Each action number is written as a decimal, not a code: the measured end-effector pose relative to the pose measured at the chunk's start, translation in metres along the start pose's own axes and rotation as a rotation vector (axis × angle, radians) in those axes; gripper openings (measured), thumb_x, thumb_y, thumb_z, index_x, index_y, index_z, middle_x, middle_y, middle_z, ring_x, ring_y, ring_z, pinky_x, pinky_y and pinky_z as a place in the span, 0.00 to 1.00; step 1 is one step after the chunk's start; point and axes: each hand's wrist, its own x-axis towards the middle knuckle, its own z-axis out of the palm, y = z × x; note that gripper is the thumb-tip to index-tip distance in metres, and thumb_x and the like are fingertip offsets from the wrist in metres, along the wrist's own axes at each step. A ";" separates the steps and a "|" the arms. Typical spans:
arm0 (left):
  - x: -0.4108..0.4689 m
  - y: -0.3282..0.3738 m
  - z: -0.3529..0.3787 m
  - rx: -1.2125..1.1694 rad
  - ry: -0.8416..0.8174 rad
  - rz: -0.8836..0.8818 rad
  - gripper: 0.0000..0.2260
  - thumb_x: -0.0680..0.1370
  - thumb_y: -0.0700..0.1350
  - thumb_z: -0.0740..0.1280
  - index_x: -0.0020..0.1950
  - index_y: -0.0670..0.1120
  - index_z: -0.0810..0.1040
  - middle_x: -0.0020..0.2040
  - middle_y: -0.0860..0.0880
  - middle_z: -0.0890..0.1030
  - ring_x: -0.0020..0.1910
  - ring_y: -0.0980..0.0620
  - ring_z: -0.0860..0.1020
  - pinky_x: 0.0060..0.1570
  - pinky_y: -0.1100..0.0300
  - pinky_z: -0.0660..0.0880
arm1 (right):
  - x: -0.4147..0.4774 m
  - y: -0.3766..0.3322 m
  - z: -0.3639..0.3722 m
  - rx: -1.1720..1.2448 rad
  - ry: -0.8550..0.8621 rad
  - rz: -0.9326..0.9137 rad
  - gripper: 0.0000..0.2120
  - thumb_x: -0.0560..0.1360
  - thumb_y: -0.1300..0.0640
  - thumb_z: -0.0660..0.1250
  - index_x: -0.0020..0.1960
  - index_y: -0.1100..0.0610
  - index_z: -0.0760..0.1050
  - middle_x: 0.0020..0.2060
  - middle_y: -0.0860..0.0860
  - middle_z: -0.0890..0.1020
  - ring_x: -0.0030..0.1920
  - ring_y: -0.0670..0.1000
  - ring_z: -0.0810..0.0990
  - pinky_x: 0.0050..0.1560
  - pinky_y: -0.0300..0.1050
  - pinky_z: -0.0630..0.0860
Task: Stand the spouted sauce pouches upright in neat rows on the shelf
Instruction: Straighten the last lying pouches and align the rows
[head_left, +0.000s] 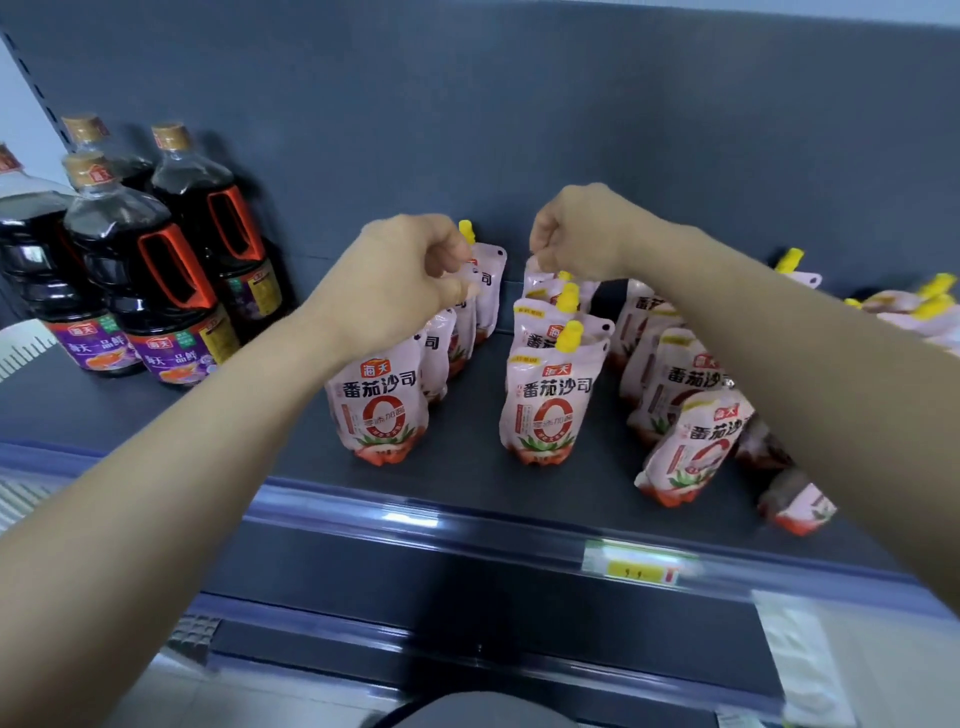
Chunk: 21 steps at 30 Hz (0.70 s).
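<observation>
Pink tomato-sauce pouches with yellow spouts stand on a dark shelf (467, 483). The left row (382, 410) runs back from the front; my left hand (400, 275) pinches the tops of pouches in its middle. The middle row (545, 410) stands upright; my right hand (576, 234) pinches the top of its rearmost pouch (535, 278). To the right, a third row (670, 384) leans, and its front pouch (691, 452) tilts. More pouches (914, 306) lie flat at the far right.
Several dark soy-sauce bottles (156, 270) with orange handles stand at the shelf's left. A brownish pouch (795, 504) lies under my right forearm near the front edge. A yellow price tag (639, 566) sits on the shelf's front rail. The grey back panel (519, 104) rises behind.
</observation>
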 end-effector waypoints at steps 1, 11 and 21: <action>0.000 0.005 0.005 -0.005 -0.015 0.014 0.09 0.74 0.43 0.70 0.54 0.45 0.78 0.51 0.49 0.82 0.50 0.51 0.79 0.48 0.68 0.72 | -0.004 0.005 -0.002 -0.006 0.000 0.006 0.10 0.75 0.61 0.65 0.54 0.60 0.81 0.51 0.58 0.84 0.54 0.59 0.80 0.58 0.51 0.77; 0.003 0.045 0.048 -0.110 -0.105 0.084 0.08 0.74 0.40 0.69 0.53 0.43 0.79 0.51 0.49 0.82 0.52 0.54 0.79 0.46 0.72 0.72 | -0.036 0.048 -0.005 -0.105 0.041 0.074 0.11 0.75 0.59 0.63 0.53 0.59 0.81 0.53 0.60 0.82 0.52 0.62 0.80 0.56 0.54 0.78; 0.030 0.083 0.079 -0.148 -0.195 0.270 0.07 0.73 0.43 0.70 0.51 0.48 0.79 0.48 0.52 0.81 0.49 0.55 0.79 0.52 0.62 0.75 | -0.074 0.087 -0.027 -0.166 0.035 0.278 0.13 0.75 0.58 0.65 0.58 0.55 0.80 0.55 0.58 0.83 0.56 0.61 0.79 0.57 0.52 0.77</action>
